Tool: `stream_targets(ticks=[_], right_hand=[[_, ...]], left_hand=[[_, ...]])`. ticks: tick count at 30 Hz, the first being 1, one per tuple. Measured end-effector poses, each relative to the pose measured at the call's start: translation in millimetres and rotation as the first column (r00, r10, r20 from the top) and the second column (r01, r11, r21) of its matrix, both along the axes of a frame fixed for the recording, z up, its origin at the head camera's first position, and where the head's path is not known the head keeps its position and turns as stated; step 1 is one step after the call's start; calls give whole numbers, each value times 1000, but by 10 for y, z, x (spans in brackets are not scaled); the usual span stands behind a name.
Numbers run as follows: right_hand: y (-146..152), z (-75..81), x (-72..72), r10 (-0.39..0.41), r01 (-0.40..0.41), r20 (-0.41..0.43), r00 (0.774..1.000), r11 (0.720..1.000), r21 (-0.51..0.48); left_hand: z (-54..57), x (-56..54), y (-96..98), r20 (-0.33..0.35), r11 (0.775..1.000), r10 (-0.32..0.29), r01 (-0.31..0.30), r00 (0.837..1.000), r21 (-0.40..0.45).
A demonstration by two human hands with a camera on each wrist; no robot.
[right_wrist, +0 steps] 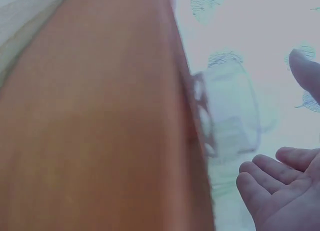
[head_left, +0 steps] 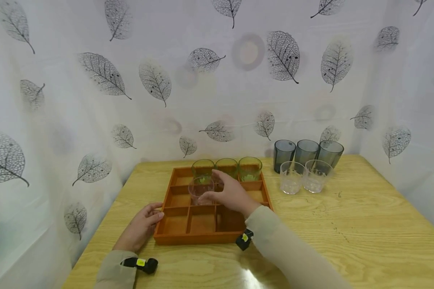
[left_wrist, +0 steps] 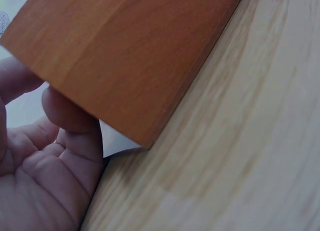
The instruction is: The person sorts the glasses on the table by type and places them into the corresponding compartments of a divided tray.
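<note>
A shallow wooden tray point(head_left: 181, 239) with several compartments lies on the table; its side wall point(left_wrist: 125, 56) fills much of the left wrist view. In its middle row stands a clear glass point(head_left: 199, 188), second compartment from the left. My right hand point(head_left: 231, 194) is just right of this glass, thumb and fingers spread apart. The right wrist view has the glass point(right_wrist: 230, 111) upright in the tray, a gap between it and the fingers point(right_wrist: 270, 173). With its fingertips, my left hand point(head_left: 141, 224) touches the tray's left side.
Three green-tinted glasses point(head_left: 203, 166) stand in the tray's back row. Right of the tray, on the wood-grain table point(head_left: 365, 224), are two clear glasses point(head_left: 291, 178) in front of three dark grey glasses point(head_left: 283, 156). A leaf-patterned curtain point(head_left: 217, 96) hangs behind and at both sides.
</note>
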State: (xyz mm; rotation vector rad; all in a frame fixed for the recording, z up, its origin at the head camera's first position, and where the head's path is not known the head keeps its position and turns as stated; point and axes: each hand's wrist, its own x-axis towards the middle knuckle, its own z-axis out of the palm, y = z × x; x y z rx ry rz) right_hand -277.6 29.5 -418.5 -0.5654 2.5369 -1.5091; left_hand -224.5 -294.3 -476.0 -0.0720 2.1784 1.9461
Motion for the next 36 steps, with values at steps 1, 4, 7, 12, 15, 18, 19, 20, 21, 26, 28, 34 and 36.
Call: stream_targets(ticks=[1, 4, 7, 12, 15, 18, 19, 20, 21, 26, 28, 34, 36], right_hand=[[28, 21, 2, -4, 4, -3, 1000, 1000, -11], [124, 85, 0, -10, 10, -10, 1000, 999, -33], [220, 140, -3, -17, 16, -27, 1000, 999, -32], [364, 221, -8, -30, 29, -27, 999, 998, -64], [434, 248, -14, -29, 26, -27, 999, 995, -99], [497, 248, -25, -29, 26, -30, 999, 993, -119], [516, 245, -29, -32, 28, -30, 999, 992, -126], [538, 239, -35, -35, 30, -32, 999, 991, -131], [561, 237, -37, -41, 36, -32, 999, 991, -132], [714, 244, -51, -66, 60, -37, 997, 989, -137], [809, 254, -50, -67, 60, -47, 997, 988, -141], [1169, 282, -39, -79, 63, -92, 993, 984, -164], [1296, 286, -40, -89, 71, -98, 991, 982, -178]], left_hand=[[3, -1, -1, -1, 1000, 0, 0, 1000, 0], [8, -9, -2, 3, 1000, 5, -5, 1000, 12], [12, -12, -2, 8, 1000, 10, -10, 1000, 25], [10, -22, -9, 11, 999, 17, -17, 1000, 29], [8, -24, -14, 9, 999, 20, -20, 1000, 25], [2, -22, -18, 11, 999, 21, -21, 1000, 32], [0, -21, -19, 11, 999, 21, -22, 1000, 35], [-2, -21, -20, 11, 999, 21, -21, 1000, 35], [-6, -20, -20, 13, 999, 19, -20, 1000, 38], [-22, -21, -17, 14, 999, 19, -20, 1000, 38], [-25, -22, -12, 10, 999, 15, -16, 1000, 37], [-23, -13, 0, 13, 999, 13, -14, 1000, 50], [-20, -10, 0, 16, 998, 18, -19, 1000, 56]])
